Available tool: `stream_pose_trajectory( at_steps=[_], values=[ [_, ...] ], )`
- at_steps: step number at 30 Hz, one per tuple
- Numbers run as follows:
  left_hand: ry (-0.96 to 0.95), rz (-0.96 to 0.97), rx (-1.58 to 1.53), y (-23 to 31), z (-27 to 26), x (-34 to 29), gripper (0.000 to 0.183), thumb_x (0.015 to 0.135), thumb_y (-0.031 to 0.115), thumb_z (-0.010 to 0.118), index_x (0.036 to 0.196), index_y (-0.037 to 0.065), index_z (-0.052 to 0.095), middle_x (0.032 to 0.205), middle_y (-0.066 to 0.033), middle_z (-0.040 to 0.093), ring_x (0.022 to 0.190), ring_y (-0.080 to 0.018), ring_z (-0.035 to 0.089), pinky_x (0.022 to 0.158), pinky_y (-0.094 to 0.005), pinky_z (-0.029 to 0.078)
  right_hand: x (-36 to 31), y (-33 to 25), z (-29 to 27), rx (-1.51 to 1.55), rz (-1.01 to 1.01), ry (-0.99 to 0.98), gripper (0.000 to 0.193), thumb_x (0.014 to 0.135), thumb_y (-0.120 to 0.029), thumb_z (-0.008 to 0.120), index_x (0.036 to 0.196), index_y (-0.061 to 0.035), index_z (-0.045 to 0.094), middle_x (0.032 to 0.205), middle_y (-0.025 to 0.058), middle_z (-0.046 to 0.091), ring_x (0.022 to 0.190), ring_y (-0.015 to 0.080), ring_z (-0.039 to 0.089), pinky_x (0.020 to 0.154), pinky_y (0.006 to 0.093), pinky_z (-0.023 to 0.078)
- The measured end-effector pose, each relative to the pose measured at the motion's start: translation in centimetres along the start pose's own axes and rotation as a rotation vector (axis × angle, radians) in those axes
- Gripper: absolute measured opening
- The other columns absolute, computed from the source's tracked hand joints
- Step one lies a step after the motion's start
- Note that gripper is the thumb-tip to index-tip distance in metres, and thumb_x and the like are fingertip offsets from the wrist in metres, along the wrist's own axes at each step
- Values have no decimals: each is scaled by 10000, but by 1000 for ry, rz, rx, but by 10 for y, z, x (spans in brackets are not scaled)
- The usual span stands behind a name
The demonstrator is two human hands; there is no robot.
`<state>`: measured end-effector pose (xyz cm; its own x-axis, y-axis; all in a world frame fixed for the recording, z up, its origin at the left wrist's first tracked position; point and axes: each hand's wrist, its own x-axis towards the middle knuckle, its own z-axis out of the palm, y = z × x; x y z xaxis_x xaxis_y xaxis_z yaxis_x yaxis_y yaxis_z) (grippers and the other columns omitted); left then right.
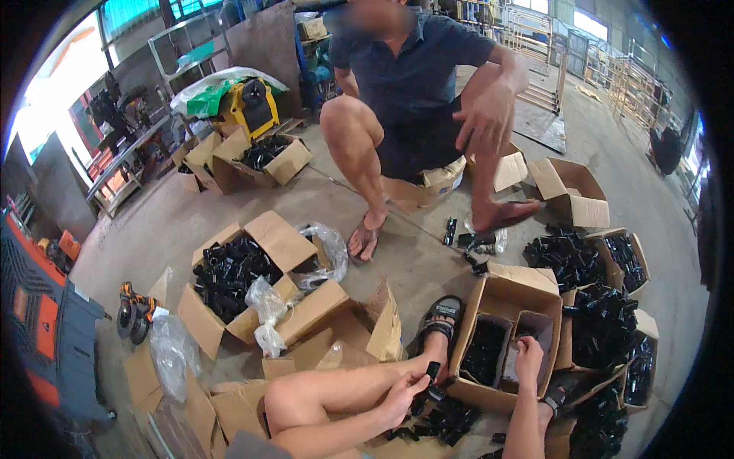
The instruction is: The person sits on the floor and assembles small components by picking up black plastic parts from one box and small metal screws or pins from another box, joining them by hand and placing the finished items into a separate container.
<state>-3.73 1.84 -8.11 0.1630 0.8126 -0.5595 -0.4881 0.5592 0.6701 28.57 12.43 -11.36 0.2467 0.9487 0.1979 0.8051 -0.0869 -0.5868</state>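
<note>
So, L hand grips a small black part just outside the near-left corner of the carton; R hand is over its right inner compartment, fingertips drawn together, can't tell if they hold anything. Prob. midway: left inner compartment is well stocked w/ black pcs, the right one's fill is mostly hidden by the hand, & plenty remains, e.g. the loose pile near the carton's near edge & the big heap past its right edge. Room's tight: a sandalled foot sits just beside the carton's left edge, heaps crowd the right; above the open top there's space, & bare floor shows btwn that foot & the co-worker.
</note>
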Motion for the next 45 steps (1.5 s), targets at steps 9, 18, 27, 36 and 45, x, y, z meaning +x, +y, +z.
stream_pose_trajectory(
  at_steps=[9,18,27,36,45],
  values=[
    [-106,121,-104,3,19,-3,233,973,184,643,1152,49,580,1128,-52,635,1024,-137,591,935,-308,473,-129,-163,-56,681,260,-171,191,919,-61,670,1093,18,666,950,93,729,866,127,679,758,260,526],
    [-102,323,42,-3,25,-15,201,938,115,683,1090,34,580,1014,-56,663,934,-110,607,828,-273,492,-151,-199,-28,465,153,7,178,835,-104,735,977,4,735,941,129,724,887,224,686,833,326,504],
    [-52,343,112,-13,18,-10,306,898,127,740,1133,11,582,1047,-45,656,979,-114,604,880,-268,485,-161,-205,-22,459,188,52,158,830,-73,730,961,16,718,949,150,709,913,292,680,845,360,511],
    [-94,358,64,-7,22,-15,259,919,91,704,1135,20,581,1098,-64,666,1028,-122,613,919,-284,481,-160,-208,-20,369,62,110,116,833,-82,725,907,7,710,931,137,701,901,302,644,834,389,488],
    [-130,376,161,-12,21,-11,340,893,173,745,1158,21,595,1108,-63,648,1049,-135,604,951,-300,474,-166,-196,-13,421,90,50,170,943,-120,654,948,48,680,871,100,706,807,150,636,763,312,508]
  ],
)
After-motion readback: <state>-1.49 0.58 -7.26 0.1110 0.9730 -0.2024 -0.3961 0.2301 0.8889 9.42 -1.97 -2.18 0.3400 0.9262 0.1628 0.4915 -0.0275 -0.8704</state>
